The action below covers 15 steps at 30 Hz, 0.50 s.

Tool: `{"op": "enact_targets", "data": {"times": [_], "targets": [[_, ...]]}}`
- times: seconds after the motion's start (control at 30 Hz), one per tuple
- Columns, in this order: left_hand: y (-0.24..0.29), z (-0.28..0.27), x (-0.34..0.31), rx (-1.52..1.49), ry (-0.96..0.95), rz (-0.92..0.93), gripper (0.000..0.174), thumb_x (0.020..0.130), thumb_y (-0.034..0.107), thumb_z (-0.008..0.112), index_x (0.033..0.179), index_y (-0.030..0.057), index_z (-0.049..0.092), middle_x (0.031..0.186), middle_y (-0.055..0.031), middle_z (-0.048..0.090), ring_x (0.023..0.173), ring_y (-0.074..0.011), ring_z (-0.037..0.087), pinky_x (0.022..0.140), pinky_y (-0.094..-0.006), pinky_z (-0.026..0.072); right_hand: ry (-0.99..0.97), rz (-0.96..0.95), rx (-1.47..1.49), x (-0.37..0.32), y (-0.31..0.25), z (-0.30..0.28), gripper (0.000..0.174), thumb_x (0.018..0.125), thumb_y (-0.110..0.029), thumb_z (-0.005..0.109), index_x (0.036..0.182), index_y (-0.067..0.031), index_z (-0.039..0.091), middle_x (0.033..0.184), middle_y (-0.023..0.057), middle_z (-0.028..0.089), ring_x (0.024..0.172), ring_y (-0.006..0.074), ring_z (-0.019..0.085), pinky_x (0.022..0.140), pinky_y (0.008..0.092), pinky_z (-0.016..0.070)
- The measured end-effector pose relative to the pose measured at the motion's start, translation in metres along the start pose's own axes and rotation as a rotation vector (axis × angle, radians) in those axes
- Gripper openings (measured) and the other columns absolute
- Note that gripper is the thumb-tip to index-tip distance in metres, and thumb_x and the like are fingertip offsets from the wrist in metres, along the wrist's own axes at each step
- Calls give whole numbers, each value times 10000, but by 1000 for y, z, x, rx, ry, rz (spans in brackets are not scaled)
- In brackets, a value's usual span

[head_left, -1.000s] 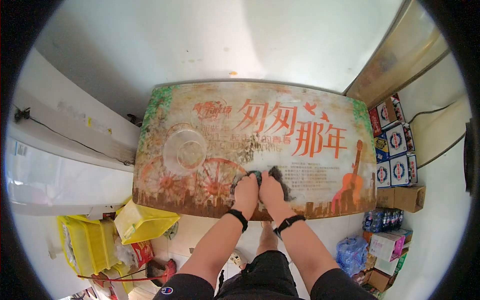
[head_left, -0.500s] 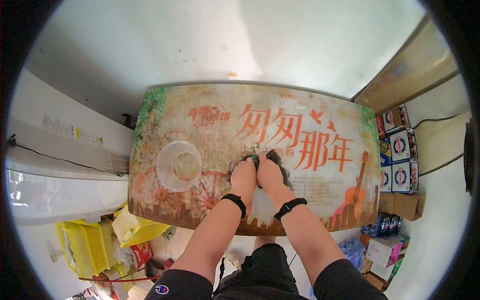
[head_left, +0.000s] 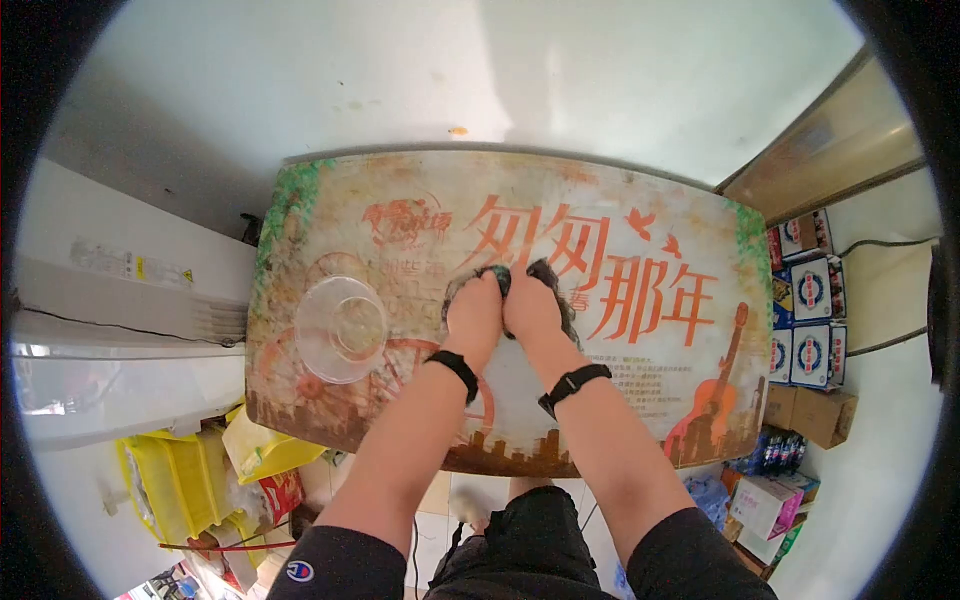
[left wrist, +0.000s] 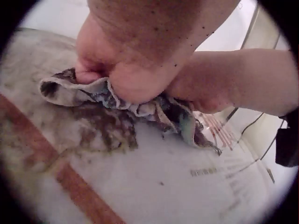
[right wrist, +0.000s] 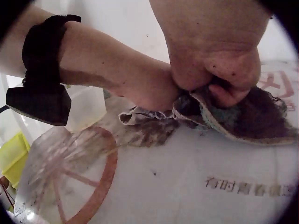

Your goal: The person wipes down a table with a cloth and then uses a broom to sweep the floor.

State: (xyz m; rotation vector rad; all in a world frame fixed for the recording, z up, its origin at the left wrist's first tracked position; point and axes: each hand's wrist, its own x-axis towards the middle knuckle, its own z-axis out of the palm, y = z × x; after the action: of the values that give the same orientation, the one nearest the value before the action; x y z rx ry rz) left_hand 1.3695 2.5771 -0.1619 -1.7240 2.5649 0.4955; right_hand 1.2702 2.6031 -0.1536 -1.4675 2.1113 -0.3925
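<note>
Side by side over the middle of the printed table (head_left: 575, 415), my left hand (head_left: 474, 308) and right hand (head_left: 533, 310) grip a dirty grey rag (left wrist: 187, 123). Its dark edges stick out around both hands in the head view. In the left wrist view the fingers are curled into bunched folds that lie on the tabletop. The right wrist view has the right fingers curled in too, with a dark flap of the rag (right wrist: 264, 116) spread out beside them. Brown grime marks the surface by the cloth.
A clear plastic bowl (head_left: 312, 345) stands on the left part of the table. Left of the table are a white appliance (head_left: 120, 300) and yellow crates (head_left: 175, 485). Boxes (head_left: 815, 290) and bottles (head_left: 780, 452) are stacked along the right side. A pale wall rises behind.
Both hands have moved away from the body with the rag, from near the table's front edge to its middle. The bowl keeps its place on the table.
</note>
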Motion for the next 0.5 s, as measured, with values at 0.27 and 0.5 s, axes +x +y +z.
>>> {"op": "enact_targets", "data": {"times": [0.27,0.5], "targets": [[-10,-14,29,-8,18,104,96,852,74,505,914,2,512,832,-194,624,785,-345,645,655,-416,533,-19,8,-17,28,-4,-10,285,871,-76,457,1148,-9,444,896,241,641,842,382,645,706,463,530],[6,-64,-63,-35,-84,109,116,859,63,473,958,7,493,858,-203,624,821,-378,632,677,-458,518,112,-193,-15,-76,-13,-44,314,812,-74,560,1104,-29,452,814,210,623,796,406,625,666,491,504]]}}
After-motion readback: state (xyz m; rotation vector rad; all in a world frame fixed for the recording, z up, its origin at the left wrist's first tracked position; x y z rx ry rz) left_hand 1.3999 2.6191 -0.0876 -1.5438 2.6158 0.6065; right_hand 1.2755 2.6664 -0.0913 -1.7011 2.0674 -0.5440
